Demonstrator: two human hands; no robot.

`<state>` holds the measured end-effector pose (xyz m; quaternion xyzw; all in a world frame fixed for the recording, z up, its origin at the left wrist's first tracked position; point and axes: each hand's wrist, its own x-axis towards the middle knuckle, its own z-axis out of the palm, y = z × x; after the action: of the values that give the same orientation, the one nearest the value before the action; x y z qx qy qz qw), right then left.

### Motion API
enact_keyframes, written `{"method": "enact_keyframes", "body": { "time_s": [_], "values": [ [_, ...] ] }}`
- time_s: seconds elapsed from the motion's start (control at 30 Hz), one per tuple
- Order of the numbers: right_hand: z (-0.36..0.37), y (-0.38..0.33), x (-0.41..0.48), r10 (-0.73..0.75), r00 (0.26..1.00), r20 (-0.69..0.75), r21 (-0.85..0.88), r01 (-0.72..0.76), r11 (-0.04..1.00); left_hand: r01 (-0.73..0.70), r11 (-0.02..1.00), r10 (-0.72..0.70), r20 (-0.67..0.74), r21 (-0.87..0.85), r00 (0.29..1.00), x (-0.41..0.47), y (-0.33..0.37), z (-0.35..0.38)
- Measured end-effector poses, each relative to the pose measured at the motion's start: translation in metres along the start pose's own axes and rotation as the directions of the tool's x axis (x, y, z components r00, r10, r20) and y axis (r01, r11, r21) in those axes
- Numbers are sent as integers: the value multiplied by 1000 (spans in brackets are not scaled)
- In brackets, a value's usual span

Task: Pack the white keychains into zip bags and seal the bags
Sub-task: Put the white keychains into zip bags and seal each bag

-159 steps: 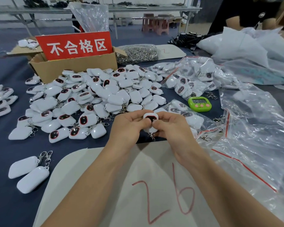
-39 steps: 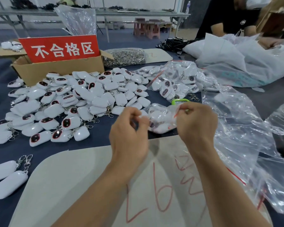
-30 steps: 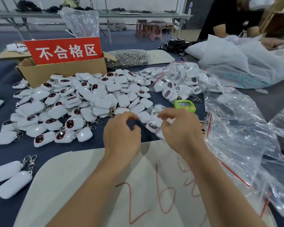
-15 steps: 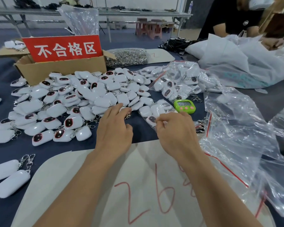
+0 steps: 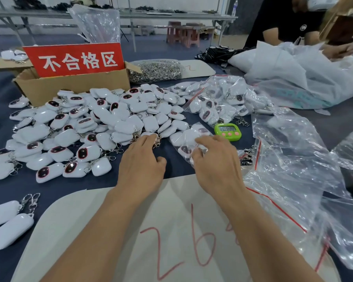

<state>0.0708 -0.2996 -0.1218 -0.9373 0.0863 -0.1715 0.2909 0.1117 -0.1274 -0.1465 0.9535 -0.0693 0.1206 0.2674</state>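
as left hand (image 5: 141, 162) touches keychains (image 5: 102, 119), bag (image 5: 189, 137) lies near.

head-worn wide-angle view, facing forward and down, close over table (image 5: 171, 165)

Keychain pile (image 5: 94, 127) spreads 9 to 12 o'clock; cardboard box (image 5: 69, 88) behind it at 11. Packed zip bag (image 5: 189, 139) at 12, timer (image 5: 227, 132) just beyond at 1. Loose zip bags (image 5: 293, 159) heap at 3. Flat sack (image 5: 90, 231) lies nearest, at 6.
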Motion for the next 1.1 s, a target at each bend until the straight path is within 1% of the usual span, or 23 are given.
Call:
{"method": "enact_keyframes", "body": {
  "time_s": [0.03,0.07,0.17,0.23,0.27,0.33,0.4,0.47,0.57,0.63,0.7,0.83,0.93,1.03,1.1],
  "values": [
    [0,1,2,2,1000,-10,14,-2,1000,0,1000,0,5,10,1000,0,0,1],
    [1,2,5,-25,1000,14,-7,26,1000,-5,1000,5,8,18,1000,0,0,1],
    [10,2,11,-137,978,159,-109,155,982,-15,1000,15,8,25,1000,0,0,2],
    [16,3,12,-149,963,223,-136,182,974,-22,1000,22,7,21,1000,-1,0,1],
    [17,3,12,-138,965,221,-120,168,979,-26,999,26,7,18,1000,-1,-1,1],
    [15,6,13,-108,982,157,-82,122,989,-24,1000,24,5,13,1000,-1,-1,1],
    [10,10,14,-70,990,123,-95,82,992,-1,1000,1,14,19,1000,0,0,1],
    [8,11,15,-34,992,123,-93,46,995,23,1000,-24,44,20,999,1,-1,0],
    [7,12,19,20,997,72,-40,-17,999,-3,1000,4,92,-11,996,1,-2,-1],
    [6,15,22,14,996,83,-85,-7,996,-1,1000,3,81,-29,997,1,-2,-2],
    [7,18,25,11,995,104,-116,1,993,5,1000,-4,58,-12,998,0,-2,-2],
    [9,20,25,24,997,78,-73,-18,997,8,999,-8,10,48,1000,0,-1,-1],
    [8,19,25,-17,998,56,-49,20,999,37,999,-36,-32,32,999,0,-1,-2],
    [7,18,24,-67,995,79,-90,74,993,34,999,-34,-33,8,999,1,-3,-4],
    [5,16,22,-59,997,52,-55,61,997,30,1000,-31,-29,-5,999,2,-3,-5]
  ]
}}
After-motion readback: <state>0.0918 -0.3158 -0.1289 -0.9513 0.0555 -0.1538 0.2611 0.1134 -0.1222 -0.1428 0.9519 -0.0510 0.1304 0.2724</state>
